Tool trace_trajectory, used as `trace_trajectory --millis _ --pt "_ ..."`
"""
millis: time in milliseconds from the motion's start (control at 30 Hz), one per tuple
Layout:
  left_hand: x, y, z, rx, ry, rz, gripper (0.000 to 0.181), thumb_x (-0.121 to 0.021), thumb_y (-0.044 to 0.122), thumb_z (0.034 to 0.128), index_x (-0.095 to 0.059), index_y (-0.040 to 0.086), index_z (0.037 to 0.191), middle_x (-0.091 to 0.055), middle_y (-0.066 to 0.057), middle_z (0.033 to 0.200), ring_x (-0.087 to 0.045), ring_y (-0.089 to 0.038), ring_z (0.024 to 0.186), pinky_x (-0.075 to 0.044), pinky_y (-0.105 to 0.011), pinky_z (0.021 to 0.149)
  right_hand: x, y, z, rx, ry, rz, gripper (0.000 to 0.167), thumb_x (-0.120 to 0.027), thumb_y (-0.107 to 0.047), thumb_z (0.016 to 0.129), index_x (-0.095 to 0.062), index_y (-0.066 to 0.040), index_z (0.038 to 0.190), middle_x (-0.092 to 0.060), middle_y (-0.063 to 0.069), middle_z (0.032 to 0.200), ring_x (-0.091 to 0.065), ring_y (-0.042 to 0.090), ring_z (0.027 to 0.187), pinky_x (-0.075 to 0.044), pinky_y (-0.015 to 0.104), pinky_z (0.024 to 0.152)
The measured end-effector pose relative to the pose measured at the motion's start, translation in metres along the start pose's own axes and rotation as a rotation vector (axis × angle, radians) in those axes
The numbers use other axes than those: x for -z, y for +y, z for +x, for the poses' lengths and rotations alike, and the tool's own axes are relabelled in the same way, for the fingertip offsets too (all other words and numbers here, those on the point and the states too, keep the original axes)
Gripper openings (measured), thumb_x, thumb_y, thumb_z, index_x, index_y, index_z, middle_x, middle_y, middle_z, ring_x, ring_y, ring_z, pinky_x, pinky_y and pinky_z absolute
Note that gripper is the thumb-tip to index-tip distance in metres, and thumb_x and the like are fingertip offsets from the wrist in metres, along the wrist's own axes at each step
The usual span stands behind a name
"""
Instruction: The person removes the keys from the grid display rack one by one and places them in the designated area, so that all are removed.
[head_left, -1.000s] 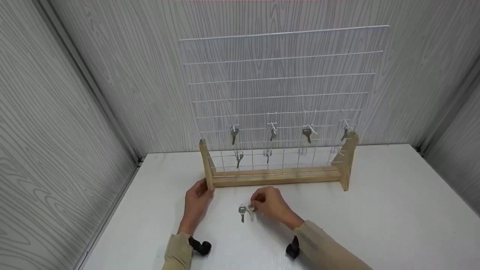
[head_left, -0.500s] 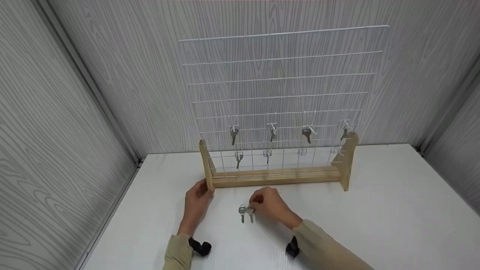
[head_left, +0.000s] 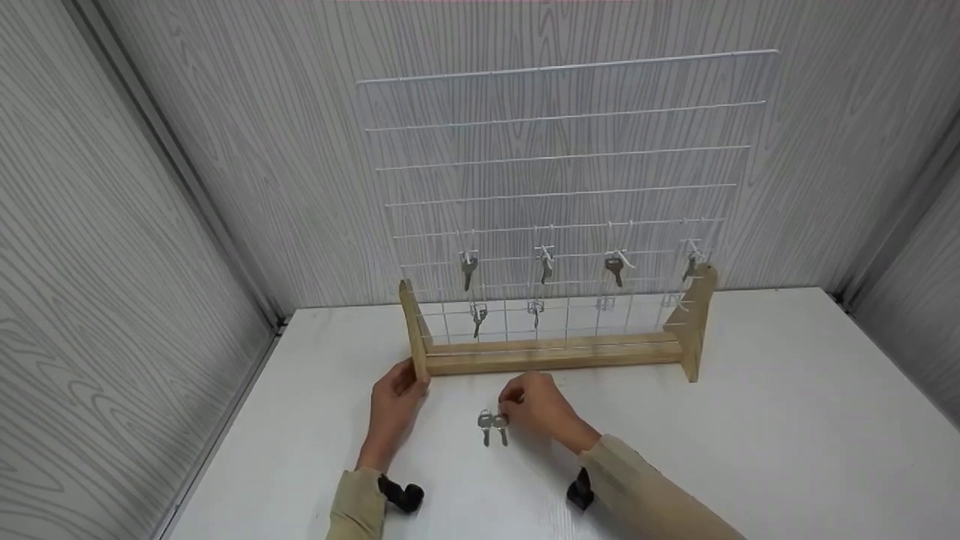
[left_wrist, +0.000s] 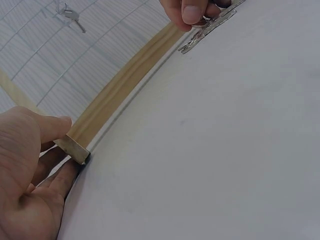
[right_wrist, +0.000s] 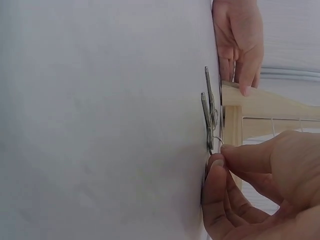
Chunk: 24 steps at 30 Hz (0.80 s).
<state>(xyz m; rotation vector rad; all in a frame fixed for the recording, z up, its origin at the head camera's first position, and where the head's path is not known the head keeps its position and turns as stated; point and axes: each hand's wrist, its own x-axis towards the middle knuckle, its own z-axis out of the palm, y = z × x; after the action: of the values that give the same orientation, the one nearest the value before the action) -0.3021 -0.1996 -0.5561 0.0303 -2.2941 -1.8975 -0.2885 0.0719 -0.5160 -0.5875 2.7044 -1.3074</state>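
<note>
Two silver keys lie side by side on the white table, a left key (head_left: 486,421) and a right key (head_left: 501,424). My right hand (head_left: 541,407) pinches the small ring of the right key between thumb and finger; the right wrist view shows that ring (right_wrist: 218,140) at the fingertips. At the rack's left foot, my left hand (head_left: 393,405) grips the wooden end piece (head_left: 415,330), thumb in front and fingers behind, as the left wrist view also shows with the end piece (left_wrist: 74,149).
A white wire grid (head_left: 562,157) rises from the wooden base (head_left: 555,358). Several keys hang on its hooks, among them an upper one (head_left: 615,268) and a lower one (head_left: 479,321). The right end piece (head_left: 696,330) stands beyond my right hand. Grey wood-grain panels surround the table (head_left: 787,420).
The right key has shifted slightly left, closer against the other key, with my right hand moving a little with it. My left hand has stayed on the end piece.
</note>
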Motion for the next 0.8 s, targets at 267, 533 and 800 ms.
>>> trace_trajectory --millis 267,533,800 --pt "0.001 -0.001 0.0 -0.025 0.007 0.027 0.049 -0.069 0.012 0.1041 -0.058 0.005 0.151 -0.062 -0.019 0.151 -0.06 -0.034 0.141 -0.057 -0.038 0.111 0.01 -0.004 -0.004 -0.033 0.019 0.021 0.009 -0.075 -0.007 0.099 -0.082 -0.004 0.103 -0.076 0.004 0.096 -0.069 0.015 0.086 -0.061 0.028 0.069" --pt "0.002 0.001 -0.001 -0.02 0.0 -0.003 0.05 -0.069 0.01 0.1032 -0.057 0.004 0.152 -0.061 -0.02 0.151 -0.06 -0.034 0.141 -0.059 -0.035 0.107 0.029 -0.011 -0.009 0.0 0.074 0.051 0.013 -0.075 -0.01 0.099 -0.081 -0.003 0.109 -0.079 0.009 0.102 -0.073 0.022 0.09 -0.062 0.034 0.071" --pt "0.001 0.002 -0.002 -0.004 -0.004 -0.007 0.05 -0.069 0.009 0.1033 -0.057 0.004 0.152 -0.06 -0.02 0.152 -0.059 -0.035 0.141 -0.059 -0.036 0.108 0.049 -0.016 -0.014 0.046 0.146 0.065 0.011 -0.075 -0.01 0.1 -0.082 -0.009 0.108 -0.079 0.005 0.101 -0.074 0.022 0.093 -0.064 0.035 0.075"
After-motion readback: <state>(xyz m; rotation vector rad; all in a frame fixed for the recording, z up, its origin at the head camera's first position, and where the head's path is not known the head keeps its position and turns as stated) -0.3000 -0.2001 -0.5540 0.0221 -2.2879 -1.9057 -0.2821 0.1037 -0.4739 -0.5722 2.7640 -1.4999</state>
